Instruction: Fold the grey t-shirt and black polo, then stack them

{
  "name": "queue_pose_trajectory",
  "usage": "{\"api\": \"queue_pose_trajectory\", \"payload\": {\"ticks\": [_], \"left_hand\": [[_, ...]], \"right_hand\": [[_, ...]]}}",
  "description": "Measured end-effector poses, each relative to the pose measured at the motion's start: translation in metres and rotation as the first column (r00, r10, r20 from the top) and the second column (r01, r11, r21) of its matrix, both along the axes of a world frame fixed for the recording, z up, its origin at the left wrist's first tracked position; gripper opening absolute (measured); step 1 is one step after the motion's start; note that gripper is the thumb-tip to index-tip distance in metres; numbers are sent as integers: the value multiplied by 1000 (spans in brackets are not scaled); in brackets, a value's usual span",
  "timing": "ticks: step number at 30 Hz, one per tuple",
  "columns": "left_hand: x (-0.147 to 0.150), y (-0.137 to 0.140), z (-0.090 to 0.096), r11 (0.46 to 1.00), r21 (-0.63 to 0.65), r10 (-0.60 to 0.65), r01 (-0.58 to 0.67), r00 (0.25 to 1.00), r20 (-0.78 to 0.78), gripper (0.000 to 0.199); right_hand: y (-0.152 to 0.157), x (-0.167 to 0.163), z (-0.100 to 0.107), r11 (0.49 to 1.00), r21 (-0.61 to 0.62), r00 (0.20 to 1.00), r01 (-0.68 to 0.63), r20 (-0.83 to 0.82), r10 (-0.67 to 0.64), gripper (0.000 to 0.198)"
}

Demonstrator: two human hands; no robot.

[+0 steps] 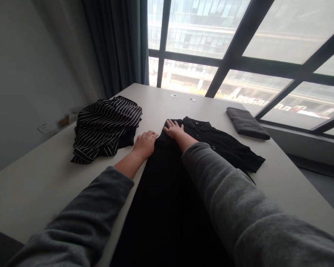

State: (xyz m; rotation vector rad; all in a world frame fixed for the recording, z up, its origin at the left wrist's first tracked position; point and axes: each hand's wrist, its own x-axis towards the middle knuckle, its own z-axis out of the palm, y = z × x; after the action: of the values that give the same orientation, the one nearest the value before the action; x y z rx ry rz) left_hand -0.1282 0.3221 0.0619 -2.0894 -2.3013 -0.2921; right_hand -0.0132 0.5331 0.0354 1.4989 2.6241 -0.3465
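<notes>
A black short-sleeved garment with a collar and a few buttons lies spread over the table, its lower part running toward me. My right hand rests flat on its upper left portion, near the collar, fingers spread. At the garment's left edge, my left hand has its fingers closed on the black cloth; the fingertips are partly hidden. One sleeve stretches out to the right, and my right forearm covers part of the body.
The white table carries a heap of black-and-white striped cloth on the left and a folded dark grey cloth at the right. Two small white discs sit near the far edge. Beyond are a window and a dark curtain.
</notes>
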Motion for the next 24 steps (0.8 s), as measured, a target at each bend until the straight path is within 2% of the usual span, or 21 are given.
{"api": "queue_pose_trajectory", "payload": {"ticks": [2,4,12,17,20,24], "left_hand": [[4,0,-4,987,-73,-143,144,990,8,55],[9,-1,-7,965,-184,-183,186,983,33,62],[36,-27,5,921,-388,-59,35,997,-51,80],[55,-40,15,900,-435,-10,-38,994,-108,83],[63,-45,20,889,-454,-18,-54,988,-153,79],[71,-55,30,891,-450,-4,-58,991,-134,57]], "right_hand": [[1,0,-1,1000,11,1000,0,-2,0,77],[2,1,-3,1000,18,1000,-3,-9,3,77],[5,1,-6,1000,24,999,-5,-33,6,81],[2,2,-4,1000,31,999,-6,-41,7,81],[2,2,-3,1000,26,999,-8,-41,9,80],[1,1,-1,1000,19,999,0,-44,0,80]]}}
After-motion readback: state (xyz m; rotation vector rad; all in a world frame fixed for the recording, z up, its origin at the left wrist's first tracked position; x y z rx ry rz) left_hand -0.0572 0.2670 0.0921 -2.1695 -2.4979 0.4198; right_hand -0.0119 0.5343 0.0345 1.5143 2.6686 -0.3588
